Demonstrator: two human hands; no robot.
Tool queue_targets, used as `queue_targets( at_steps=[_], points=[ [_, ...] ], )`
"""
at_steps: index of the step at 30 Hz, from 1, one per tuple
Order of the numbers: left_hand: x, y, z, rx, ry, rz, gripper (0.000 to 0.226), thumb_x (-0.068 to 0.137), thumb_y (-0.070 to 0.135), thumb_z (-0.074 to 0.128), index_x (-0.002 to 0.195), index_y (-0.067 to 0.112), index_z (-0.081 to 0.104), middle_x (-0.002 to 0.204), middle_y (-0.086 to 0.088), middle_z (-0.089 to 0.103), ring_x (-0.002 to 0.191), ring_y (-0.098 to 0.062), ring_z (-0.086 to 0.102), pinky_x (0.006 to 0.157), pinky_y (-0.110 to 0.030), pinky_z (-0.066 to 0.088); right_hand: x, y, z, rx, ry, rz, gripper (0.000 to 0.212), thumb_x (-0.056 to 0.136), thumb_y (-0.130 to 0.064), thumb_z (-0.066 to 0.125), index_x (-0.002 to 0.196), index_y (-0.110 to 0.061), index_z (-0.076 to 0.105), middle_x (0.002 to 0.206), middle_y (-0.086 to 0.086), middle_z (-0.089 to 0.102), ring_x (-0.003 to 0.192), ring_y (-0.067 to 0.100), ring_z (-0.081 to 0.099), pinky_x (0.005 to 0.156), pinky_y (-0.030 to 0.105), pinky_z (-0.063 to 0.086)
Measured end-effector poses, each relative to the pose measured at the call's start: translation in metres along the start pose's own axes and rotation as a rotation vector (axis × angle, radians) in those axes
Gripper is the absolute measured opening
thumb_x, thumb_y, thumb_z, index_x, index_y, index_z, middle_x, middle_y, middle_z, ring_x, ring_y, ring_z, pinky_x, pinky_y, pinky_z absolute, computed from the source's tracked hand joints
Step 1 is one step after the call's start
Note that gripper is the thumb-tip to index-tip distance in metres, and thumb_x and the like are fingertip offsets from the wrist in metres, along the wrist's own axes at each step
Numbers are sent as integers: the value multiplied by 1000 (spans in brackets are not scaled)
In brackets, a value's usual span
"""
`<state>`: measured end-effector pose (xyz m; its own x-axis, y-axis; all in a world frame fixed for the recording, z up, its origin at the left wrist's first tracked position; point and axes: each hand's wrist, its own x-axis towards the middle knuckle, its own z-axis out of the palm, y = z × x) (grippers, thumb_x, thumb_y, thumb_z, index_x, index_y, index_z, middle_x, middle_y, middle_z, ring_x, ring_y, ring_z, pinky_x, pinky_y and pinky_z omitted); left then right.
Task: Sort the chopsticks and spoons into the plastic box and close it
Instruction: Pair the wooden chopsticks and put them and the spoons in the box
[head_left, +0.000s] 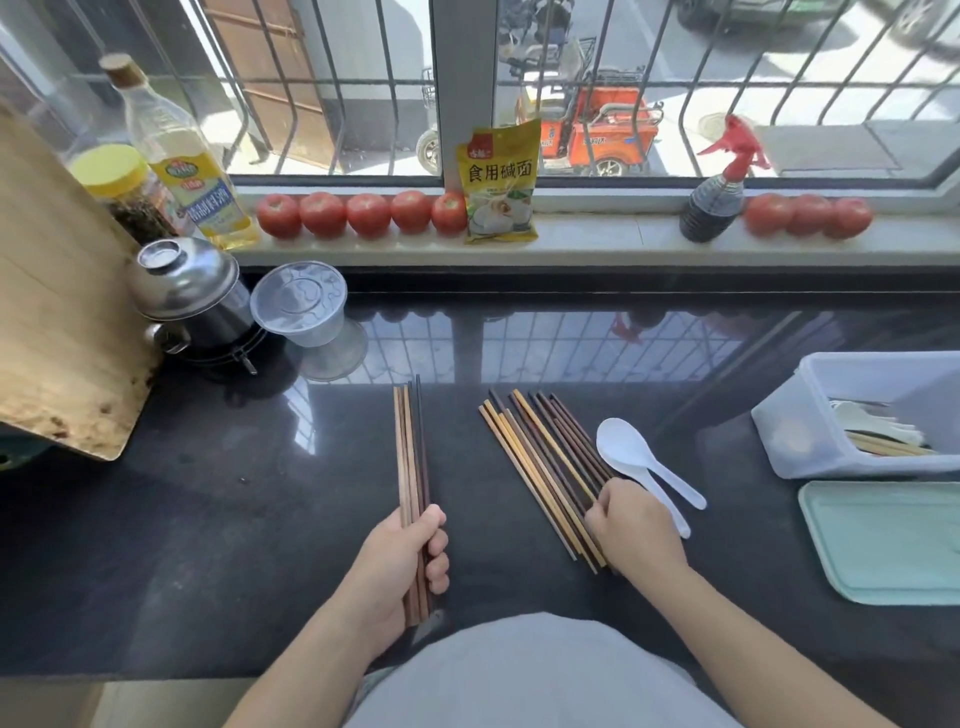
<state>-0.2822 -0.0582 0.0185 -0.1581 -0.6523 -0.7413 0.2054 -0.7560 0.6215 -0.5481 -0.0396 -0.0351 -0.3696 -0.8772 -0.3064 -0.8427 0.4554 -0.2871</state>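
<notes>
On the dark polished counter (208, 493), the left hand (400, 566) is wrapped in a fist around the near end of a bundle of chopsticks (411, 452), fingers curled tight against the sticks with the thumb lying over the top; the bundle points away from the person, its far tips close to the counter. The right hand (631, 525) rests on the near part of a loose row of chopsticks (540, 457) lying flat and slanting up to the left, mixed light and dark wood. Its fingers are bent down onto the sticks, though whether they actually pinch any cannot be told from this angle. Just right of that row lie 2 white spoons (631, 454), stacked one over the other, bowls away from the person, handles running beside the right hand. At the right edge stands the plastic box (795, 431), open, with what look like pale spoons and a few light chopsticks already inside. Its pale green lid (883, 545) lies flat on the counter just in front of the box.
</notes>
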Motion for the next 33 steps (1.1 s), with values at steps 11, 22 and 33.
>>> queue_targets(
  at_steps=[11, 22, 33],
  points=[
    [-1, 22, 1, 186, -12, 196, 14, 106, 15, 49, 104, 3, 54, 89, -13, 75, 74, -22, 72, 63, -30, 57, -12, -77, -132, 1101, 300, -145, 26, 103, -21, 55, 83, -11, 68, 57, -3, 56, 50, 12, 48, 46, 20, 41],
    [-10, 3, 12, 319, -301, 121, 10, 108, 16, 44, 110, 8, 49, 67, -3, 41, 50, -15, 35, 50, -29, 35, 27, -107, -87, 1017, -196, 17, 16, 105, -26, 52, 104, -15, 63, 90, 6, 74, 64, 20, 67, 57, 32, 53],
    [-5, -5, -17, 13, -42, -43, 13, 106, 27, 50, 102, 15, 44, 62, -2, 41, 46, -13, 31, 44, -23, 29, -30, 8, 23, -331, -141, -188, 15, 101, -37, 55, 102, -23, 51, 99, -4, 58, 89, 21, 68, 70, 33, 52]
  ],
)
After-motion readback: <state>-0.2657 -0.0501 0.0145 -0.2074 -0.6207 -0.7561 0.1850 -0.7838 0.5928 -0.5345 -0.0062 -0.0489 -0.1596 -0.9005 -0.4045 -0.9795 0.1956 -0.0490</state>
